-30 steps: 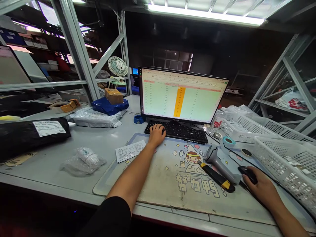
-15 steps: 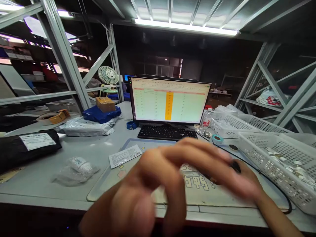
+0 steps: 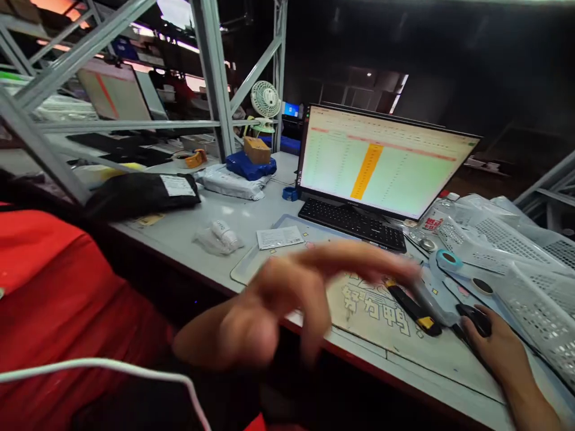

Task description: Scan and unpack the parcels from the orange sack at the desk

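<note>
My left hand (image 3: 287, 293) hangs in the air close to the camera, in front of the desk edge. It is blurred; the fingers are apart, some stretched out and some bent, with nothing held in them. At the right, my right hand (image 3: 501, 347) is wrapped over a black computer mouse (image 3: 475, 319). A black and yellow utility knife (image 3: 411, 308) rests on the cream desk mat (image 3: 359, 326) between the two hands. Behind the mat, a black keyboard (image 3: 353, 222) sits below a monitor (image 3: 404, 161) showing a spreadsheet with an orange column.
On the left of the desk are a white printed sachet (image 3: 281, 237), a clear-wrapped white bottle (image 3: 222, 235) and a black parcel (image 3: 139, 196). White plastic baskets (image 3: 539, 299) line the right side, near a teal tape roll (image 3: 449, 258). A white cable (image 3: 103, 363) crosses the lower left.
The view has turned left and down, so the desk items appear further right and red cloth shows at lower left. My left hand stays raised; my right hand remains on the mouse.
</note>
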`<state>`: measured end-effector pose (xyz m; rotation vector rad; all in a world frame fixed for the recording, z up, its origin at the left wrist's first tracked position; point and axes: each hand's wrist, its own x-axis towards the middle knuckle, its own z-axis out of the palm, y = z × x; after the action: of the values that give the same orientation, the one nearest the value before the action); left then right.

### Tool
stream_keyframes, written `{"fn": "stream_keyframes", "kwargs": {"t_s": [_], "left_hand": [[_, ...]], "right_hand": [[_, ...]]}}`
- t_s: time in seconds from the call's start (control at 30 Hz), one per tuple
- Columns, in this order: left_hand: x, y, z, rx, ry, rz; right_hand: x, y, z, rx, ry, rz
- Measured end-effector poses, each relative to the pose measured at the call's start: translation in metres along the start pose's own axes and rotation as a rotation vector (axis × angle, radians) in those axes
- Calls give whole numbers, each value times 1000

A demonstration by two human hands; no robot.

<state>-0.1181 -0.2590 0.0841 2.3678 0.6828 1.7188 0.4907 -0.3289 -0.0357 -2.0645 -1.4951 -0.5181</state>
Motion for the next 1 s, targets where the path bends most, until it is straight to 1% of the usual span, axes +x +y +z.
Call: {"fn": "stream_keyframes", "kwargs": {"t_s": [0.03, 0.1, 0.13, 0.17, 0.2, 0.23, 0.27, 0.3, 0.37, 0.43, 0.5, 0.53, 0.57, 0.6, 0.63, 0.67, 0.7, 0.73, 0.77, 0.8, 0.83, 0.87, 0.9, 0.93, 0.97, 1.0], "left_hand": [[6, -14, -4, 20, 29, -2], [7, -54, -18, 172, 108, -69], [3, -79, -28, 328, 142, -168], [-4, -105, -38, 497, 164, -307], [-14, -131, -49, 648, 131, -476], [-24, -156, -60, 749, 47, -641], [-35, -179, -69, 779, -81, -788], [-46, -197, -77, 762, -182, -892], [-64, -221, -86, 696, -305, -953], [-76, -229, -90, 650, -343, -905], [-85, -225, -90, 642, -334, -830], [-87, -221, -89, 639, -296, -777], [-88, -216, -87, 645, -255, -761], [-88, -209, -82, 636, -228, -734], [-87, -202, -74, 621, -157, -694], [-85, -192, -61, 568, -119, -645], [-82, -178, -44, 502, -25, -574], [-78, -161, -22, 418, 31, -474], [-75, -139, 3, 336, 35, -331], [-73, -114, 31, 243, 1, -167], [-72, -87, 58, 155, -57, -27], [-71, -60, 84, 81, -121, 78], [-70, -36, 106, 23, -182, 141], [-68, -18, 123, -16, -221, 175], [-64, -7, 135, -64, -258, 219], [-58, -4, 141, -102, -276, 247]], "right_hand": [[0, -1, -1, 11, 2, 5], [0, -3, -4, 42, 7, 46], [0, -4, -6, 43, 17, 66], [-1, -5, -7, 36, 29, 84], [-1, -5, -7, 28, 38, 95], [-2, -5, -7, 21, 40, 96], [-3, -5, -7, 18, 45, 93], [-3, -4, -5, 17, 52, 89], [-4, -2, -2, 7, 56, 81], [-1, -3, -2, 2, 70, 83], [3, -14, -9, 23, 96, 91], [5, -24, -17, 47, 126, 99], [7, -37, -28, 71, 145, 102], [7, -55, -41, 97, 173, 104], [5, -77, -55, 130, 193, 96], [1, -103, -68, 184, 217, 68], [-7, -134, -78, 266, 190, 9], [-17, -167, -85, 387, 142, -44], [-29, -202, -86, 537, 47, -106], [-43, -236, -82, 714, -98, -185], [-56, -267, -75, 855, -297, -256], [-70, -292, -65, 936, -471, -285], [-82, -310, -55, 970, -531, -249], [-92, -320, -46, 1000, -537, -186], [-99, -321, -41, 1025, -513, -129], [-102, -314, -40, 1057, -455, -79]]}}
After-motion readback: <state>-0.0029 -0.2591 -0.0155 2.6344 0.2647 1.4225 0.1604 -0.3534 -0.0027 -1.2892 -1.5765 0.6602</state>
